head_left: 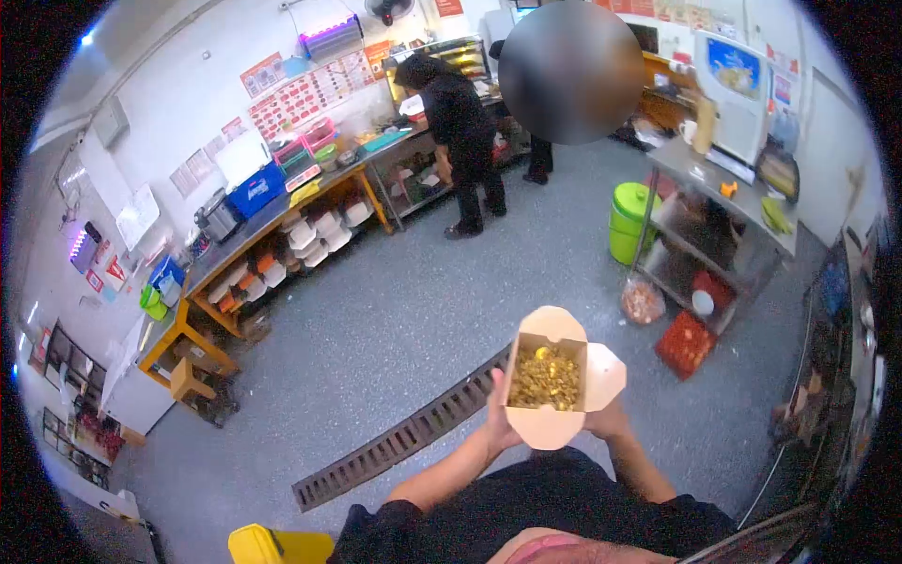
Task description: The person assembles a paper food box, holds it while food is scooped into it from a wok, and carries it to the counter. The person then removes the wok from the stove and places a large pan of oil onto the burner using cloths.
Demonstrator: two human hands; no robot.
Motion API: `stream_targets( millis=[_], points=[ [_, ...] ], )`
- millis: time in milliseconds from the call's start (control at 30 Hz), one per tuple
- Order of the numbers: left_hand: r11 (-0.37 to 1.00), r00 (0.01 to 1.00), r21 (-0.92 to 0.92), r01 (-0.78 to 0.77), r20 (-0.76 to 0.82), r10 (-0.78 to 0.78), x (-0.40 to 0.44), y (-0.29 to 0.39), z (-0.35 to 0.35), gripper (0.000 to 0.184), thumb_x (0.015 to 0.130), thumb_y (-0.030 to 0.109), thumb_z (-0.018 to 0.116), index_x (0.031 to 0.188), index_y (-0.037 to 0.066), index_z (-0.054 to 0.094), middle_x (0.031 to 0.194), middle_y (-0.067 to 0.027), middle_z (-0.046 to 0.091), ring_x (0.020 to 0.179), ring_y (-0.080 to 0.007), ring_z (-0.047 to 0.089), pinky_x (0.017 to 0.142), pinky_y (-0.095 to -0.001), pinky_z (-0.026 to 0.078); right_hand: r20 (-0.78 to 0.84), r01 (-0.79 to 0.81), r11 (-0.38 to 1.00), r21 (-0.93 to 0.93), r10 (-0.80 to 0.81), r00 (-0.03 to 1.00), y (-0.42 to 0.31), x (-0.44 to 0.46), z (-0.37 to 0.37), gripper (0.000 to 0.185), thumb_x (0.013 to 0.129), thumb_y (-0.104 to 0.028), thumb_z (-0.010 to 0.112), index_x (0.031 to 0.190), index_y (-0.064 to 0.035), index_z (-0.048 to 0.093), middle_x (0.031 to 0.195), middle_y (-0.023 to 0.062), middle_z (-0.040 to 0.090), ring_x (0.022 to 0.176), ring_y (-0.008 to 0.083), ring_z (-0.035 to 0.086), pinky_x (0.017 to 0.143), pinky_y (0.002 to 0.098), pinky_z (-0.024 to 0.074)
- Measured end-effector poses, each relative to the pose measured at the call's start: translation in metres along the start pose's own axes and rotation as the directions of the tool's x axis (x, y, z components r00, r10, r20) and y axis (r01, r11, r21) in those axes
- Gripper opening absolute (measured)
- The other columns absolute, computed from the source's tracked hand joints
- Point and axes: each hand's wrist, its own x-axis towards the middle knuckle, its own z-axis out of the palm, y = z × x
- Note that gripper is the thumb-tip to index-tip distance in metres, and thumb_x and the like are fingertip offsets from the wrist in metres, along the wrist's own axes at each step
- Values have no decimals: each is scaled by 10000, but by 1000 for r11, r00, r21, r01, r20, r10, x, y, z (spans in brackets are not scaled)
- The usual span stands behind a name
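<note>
A paperboard box, the thing in hand, is held up in front of the body, in view at the right end of the floor drain. The left hand has its grip pressed to the near-left wall of the box, thumb up along the side; its other fingers are mostly out of sight. The right hand is at the opposite side, largely behind a flap, so I cannot tell how its grip closes. Held from two sides, the box probably stays level, its mouth upward so that the loose filling does not spill. The flaps are likely folded outward to leave the mouth clear.

The box looks stiff and matt, pale tan, with flat walls and rounded flaps. The filling is crumbly and grainy, brownish yellow with brighter yellow bits. The drain is a long, dark slotted strip set in a speckled grey floor.

Beyond the drain to the left, a long surface on a wooden frame carries bins and a machine, with white containers stacked on the shelf below, perhaps to be within easy reach. Beyond the drain to the right are a smooth, lidded green bucket and a red lattice crate.
</note>
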Motion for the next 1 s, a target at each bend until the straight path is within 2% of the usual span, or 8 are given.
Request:
stream_targets(
  millis=[467, 533, 567, 667, 733, 800, 867, 1000],
  points=[
    [992, 956, 112, -58, -279, 87, -45, 8, 9, 852, 779, 744, 236, 1375, 136, 211, 1379, -118, 302, 1250, -330, 330, 790, -509, 493, -5, -161, 973, 165, 164, 986, -11, -2, 10, 943, 479, -141, 858, 1269, -17, 359, 1240, 75, 475, 1134, 189, 461, 956, 366, 382],
    [962, 840, 258, -88, -500, 211, -19, 42, -7, 714, 819, 634, 404, 1304, 120, 302, 1278, -106, 392, 1144, -301, 423, 725, -431, 511, -43, -187, 979, -83, 184, 982, -6, 31, -1, 935, 499, -150, 853, 1277, -21, 351, 1249, 72, 467, 1138, 187, 459, 953, 363, 387],
    [969, 845, 237, -72, -502, 185, 11, 84, -20, 714, 819, 634, 404, 1304, 120, 302, 1278, -106, 392, 1144, -301, 423, 725, -431, 511, -26, -212, 923, 321, 233, 972, 2, 74, -3, 901, 514, -159, 849, 1265, -21, 372, 1224, 75, 490, 1127, 182, 472, 946, 357, 394],
    [721, 554, 665, -195, -532, 641, 85, 141, -47, 571, 810, 431, 594, 1220, 103, 370, 1174, -90, 432, 1013, -239, 471, 673, -351, 485, -271, 30, 957, 288, 52, 961, 12, 128, -9, 870, 511, -171, 852, 1242, -18, 406, 1188, 77, 521, 1100, 181, 497, 936, 349, 403],
    [474, 777, 754, -455, 76, 625, 132, 179, -16, 380, 787, 265, 655, 1084, 105, 481, 1002, -62, 491, 832, -156, 459, 650, -302, 413, -301, 95, 979, 181, -36, 953, 18, 155, -33, 894, 531, -114, 831, 1283, -35, 354, 1235, 82, 475, 1133, 206, 472, 950, 373, 404],
    [418, 775, 661, -623, 592, 221, 187, 215, 18, 225, 784, 227, 658, 923, 87, 548, 936, -78, 515, 817, -184, 474, 645, -320, 410, -322, 109, 988, 111, -68, 944, 37, 188, -58, 924, 551, -57, 810, 1323, -52, 302, 1282, 87, 429, 1166, 232, 448, 964, 398, 405],
    [829, 421, 463, -314, 850, -315, 237, 233, 40, 163, 801, 228, 632, 798, 72, 586, 955, -96, 534, 816, -207, 489, 644, -333, 407, -530, -61, 983, 172, 145, 836, 52, 215, -89, 905, 494, -169, 852, 1253, -9, 387, 1182, 95, 525, 1081, 215, 516, 933, 361, 406],
    [955, 17, 175, -240, 984, -176, 331, 226, 24, 225, 874, 249, 561, 887, 26, 584, 1006, -192, 519, 796, -341, 512, 670, -413, 440, -605, 41, 998, 54, 0, 796, 83, 294, -161, 862, 470, -125, 834, 1219, -2, 425, 1161, 108, 535, 1048, 210, 534, 908, 355, 426]
  ],
)
